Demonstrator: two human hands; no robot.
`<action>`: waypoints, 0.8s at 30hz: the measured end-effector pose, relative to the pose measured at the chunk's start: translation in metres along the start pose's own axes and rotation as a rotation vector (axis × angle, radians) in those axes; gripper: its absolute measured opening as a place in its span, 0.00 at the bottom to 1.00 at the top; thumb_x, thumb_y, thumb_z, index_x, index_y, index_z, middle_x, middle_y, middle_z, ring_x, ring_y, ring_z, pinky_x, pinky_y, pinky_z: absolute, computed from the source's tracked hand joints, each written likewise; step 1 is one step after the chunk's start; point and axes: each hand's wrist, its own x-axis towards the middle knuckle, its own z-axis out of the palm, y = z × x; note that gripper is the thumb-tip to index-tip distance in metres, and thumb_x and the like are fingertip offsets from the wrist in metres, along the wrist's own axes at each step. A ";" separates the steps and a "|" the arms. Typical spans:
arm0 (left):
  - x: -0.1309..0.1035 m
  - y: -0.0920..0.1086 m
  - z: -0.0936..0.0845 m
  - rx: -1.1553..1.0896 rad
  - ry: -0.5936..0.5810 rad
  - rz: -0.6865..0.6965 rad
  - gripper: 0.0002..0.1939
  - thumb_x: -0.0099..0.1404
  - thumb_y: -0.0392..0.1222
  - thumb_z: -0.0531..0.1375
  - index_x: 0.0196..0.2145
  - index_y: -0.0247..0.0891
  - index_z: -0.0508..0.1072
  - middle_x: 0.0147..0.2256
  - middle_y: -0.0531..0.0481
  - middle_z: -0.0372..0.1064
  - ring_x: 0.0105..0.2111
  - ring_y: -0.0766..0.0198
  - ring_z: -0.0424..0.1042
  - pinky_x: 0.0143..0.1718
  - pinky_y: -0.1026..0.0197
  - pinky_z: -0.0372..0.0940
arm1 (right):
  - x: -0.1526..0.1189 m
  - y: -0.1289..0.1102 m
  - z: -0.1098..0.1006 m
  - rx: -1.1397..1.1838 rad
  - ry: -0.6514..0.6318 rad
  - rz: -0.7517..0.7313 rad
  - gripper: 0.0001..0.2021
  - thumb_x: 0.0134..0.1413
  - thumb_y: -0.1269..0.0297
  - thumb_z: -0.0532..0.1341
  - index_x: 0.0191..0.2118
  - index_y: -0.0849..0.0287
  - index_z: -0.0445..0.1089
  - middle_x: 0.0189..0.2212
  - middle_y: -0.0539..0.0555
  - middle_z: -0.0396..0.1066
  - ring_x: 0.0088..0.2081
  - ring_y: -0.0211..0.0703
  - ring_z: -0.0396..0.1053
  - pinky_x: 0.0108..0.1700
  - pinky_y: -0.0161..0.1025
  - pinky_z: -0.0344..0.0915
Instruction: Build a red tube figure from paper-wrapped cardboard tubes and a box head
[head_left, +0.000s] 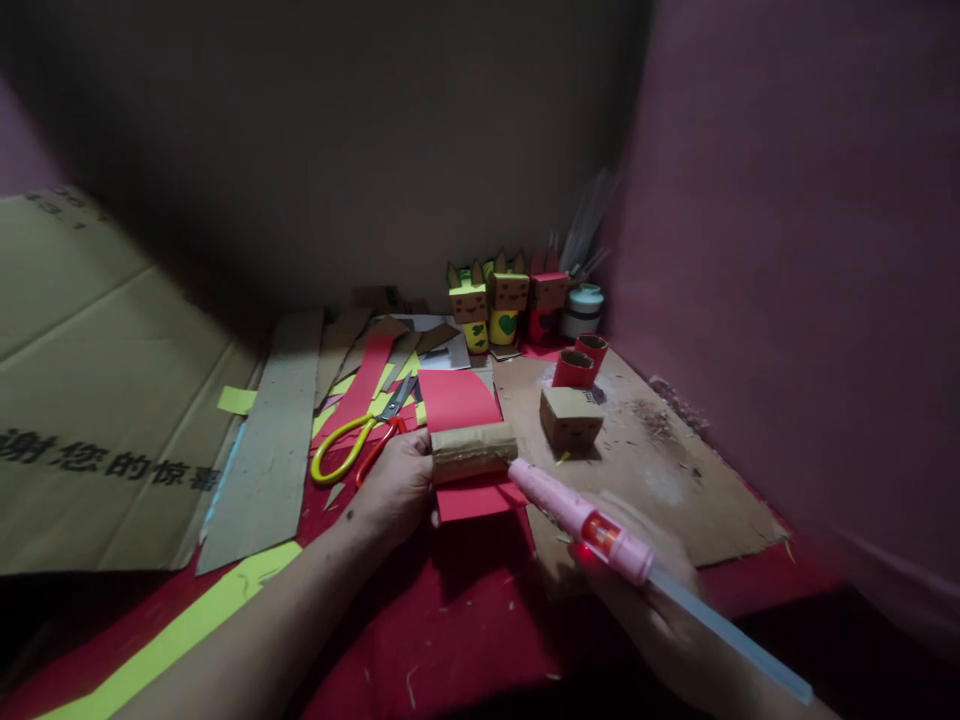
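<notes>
My left hand (401, 480) is closed on the left end of a brown cardboard tube (472, 449), which lies across a strip of red paper (459, 398). The paper shows above and below the tube. In my right hand (641, 560) is a pink glue gun (577, 515), its nozzle at the right end of the tube and a clear glue stick coming out of its back. A red light glows on the gun. The fingers of my right hand are partly hidden behind the gun.
Yellow-handled scissors (345, 450) and paper scraps lie left of the tube. A cardboard box with a drawn face (571, 420) and two red tubes (574, 368) stand on a cardboard sheet (690, 480). Behind are several box-headed figures (510, 295) and a lidded jar (583, 311).
</notes>
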 end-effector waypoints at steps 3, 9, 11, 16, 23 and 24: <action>0.000 0.000 -0.001 -0.005 -0.002 0.004 0.24 0.50 0.38 0.67 0.47 0.32 0.79 0.27 0.43 0.80 0.23 0.53 0.77 0.26 0.56 0.69 | -0.001 0.003 0.003 0.015 -0.029 0.028 0.24 0.67 0.63 0.53 0.67 0.52 0.59 0.57 0.60 0.70 0.53 0.57 0.71 0.58 0.55 0.68; 0.001 -0.002 -0.002 -0.047 0.007 0.004 0.23 0.49 0.36 0.67 0.45 0.32 0.80 0.27 0.43 0.80 0.22 0.54 0.77 0.26 0.57 0.70 | -0.002 0.004 0.003 0.004 -0.015 0.026 0.23 0.67 0.64 0.52 0.66 0.56 0.61 0.50 0.62 0.74 0.49 0.55 0.72 0.58 0.55 0.67; 0.001 -0.003 -0.003 -0.051 0.009 0.002 0.23 0.49 0.36 0.67 0.46 0.32 0.80 0.27 0.43 0.80 0.21 0.54 0.77 0.25 0.58 0.69 | -0.003 0.004 0.003 -0.003 -0.005 0.028 0.24 0.66 0.64 0.53 0.66 0.53 0.60 0.52 0.60 0.73 0.49 0.54 0.72 0.58 0.53 0.67; 0.000 -0.002 -0.002 -0.036 0.016 -0.011 0.25 0.49 0.34 0.66 0.48 0.31 0.79 0.26 0.44 0.80 0.19 0.56 0.75 0.23 0.59 0.68 | -0.005 0.007 0.001 0.021 0.049 0.024 0.25 0.64 0.67 0.54 0.66 0.50 0.59 0.59 0.56 0.69 0.55 0.54 0.71 0.59 0.51 0.67; 0.000 0.000 0.000 -0.024 0.000 -0.015 0.25 0.50 0.34 0.65 0.48 0.32 0.79 0.26 0.44 0.80 0.21 0.54 0.76 0.23 0.59 0.68 | -0.003 0.006 -0.004 0.043 0.008 0.003 0.24 0.65 0.68 0.52 0.65 0.54 0.61 0.62 0.57 0.66 0.63 0.51 0.63 0.63 0.47 0.63; 0.000 -0.001 -0.001 -0.029 -0.003 -0.016 0.24 0.49 0.34 0.65 0.47 0.32 0.79 0.26 0.44 0.80 0.22 0.53 0.77 0.23 0.58 0.69 | -0.003 0.006 -0.005 0.035 0.001 0.001 0.24 0.65 0.68 0.51 0.65 0.55 0.61 0.62 0.57 0.65 0.63 0.51 0.63 0.63 0.47 0.63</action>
